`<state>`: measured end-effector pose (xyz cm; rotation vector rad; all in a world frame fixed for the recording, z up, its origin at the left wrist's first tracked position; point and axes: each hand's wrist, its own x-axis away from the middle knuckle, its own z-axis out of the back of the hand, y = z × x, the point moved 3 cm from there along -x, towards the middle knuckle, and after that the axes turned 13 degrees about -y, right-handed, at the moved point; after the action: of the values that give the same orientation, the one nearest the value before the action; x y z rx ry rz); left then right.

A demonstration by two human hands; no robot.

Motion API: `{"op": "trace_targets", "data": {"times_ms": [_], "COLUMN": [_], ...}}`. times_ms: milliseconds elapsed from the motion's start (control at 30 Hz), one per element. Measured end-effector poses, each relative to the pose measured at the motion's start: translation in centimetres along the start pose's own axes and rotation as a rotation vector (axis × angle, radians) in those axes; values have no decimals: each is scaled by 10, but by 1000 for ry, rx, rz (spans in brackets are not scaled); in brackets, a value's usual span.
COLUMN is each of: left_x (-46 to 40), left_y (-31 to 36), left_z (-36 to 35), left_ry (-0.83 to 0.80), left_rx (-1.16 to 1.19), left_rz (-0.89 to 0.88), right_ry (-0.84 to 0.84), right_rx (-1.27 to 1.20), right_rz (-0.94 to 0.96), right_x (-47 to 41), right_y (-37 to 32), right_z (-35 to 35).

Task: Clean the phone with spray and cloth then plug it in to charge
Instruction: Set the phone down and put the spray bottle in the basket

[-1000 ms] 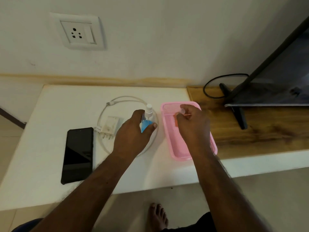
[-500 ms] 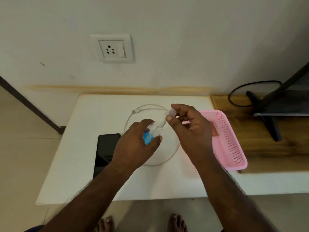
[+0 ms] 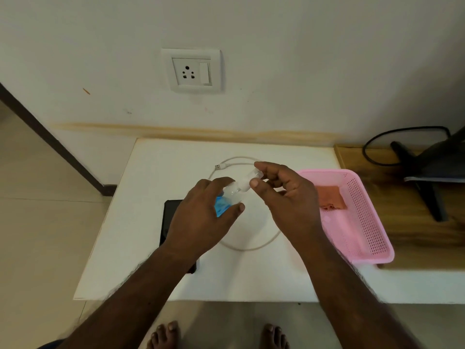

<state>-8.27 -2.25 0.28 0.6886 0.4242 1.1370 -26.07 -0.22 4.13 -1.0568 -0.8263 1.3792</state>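
My left hand (image 3: 201, 217) grips a small clear spray bottle (image 3: 226, 197) with blue liquid, held tilted above the white table (image 3: 156, 172). Thumb and fingers of my right hand (image 3: 284, 197) pinch the bottle's clear cap (image 3: 256, 175) at the nozzle end. The black phone (image 3: 171, 217) lies flat on the table under my left wrist, mostly hidden. A white charging cable (image 3: 251, 245) loops on the table below both hands, its USB end (image 3: 220, 167) pointing left. An orange cloth (image 3: 329, 197) lies in the pink basket (image 3: 364, 222). The charger plug is hidden.
A white wall socket (image 3: 192, 70) with a switch sits above the table. A wooden shelf (image 3: 415, 238) at right carries a black monitor stand (image 3: 427, 187) and a black cord (image 3: 377, 147). My bare feet (image 3: 219, 333) show below the table's front edge.
My right hand left the pink basket and came to the bottle's cap. My left hand lifted the bottle off the table and tilted it. The view swung left.
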Motion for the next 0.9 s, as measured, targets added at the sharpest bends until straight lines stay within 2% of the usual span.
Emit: {"op": "trace_targets", "data": {"times_ms": [233,533,700,900], "left_x": [1,3,0,-4], "left_y": [1,10,20,38], "left_z": [0,0,-1,-2], "left_ry": [-4,7,-1,39], "left_rx": [-43,-81,30,172], "left_rz": [-50,-56,-27,-48], "right_ry": [14,58,61,-59], "right_rx": [-110,-110,-171,-79], "right_rz": [-77,-118,-121,-107], "right_x": [-1,0,2,5], "right_y": [6,2,2,-3], "right_z": [0,-1,-2,-4]}}
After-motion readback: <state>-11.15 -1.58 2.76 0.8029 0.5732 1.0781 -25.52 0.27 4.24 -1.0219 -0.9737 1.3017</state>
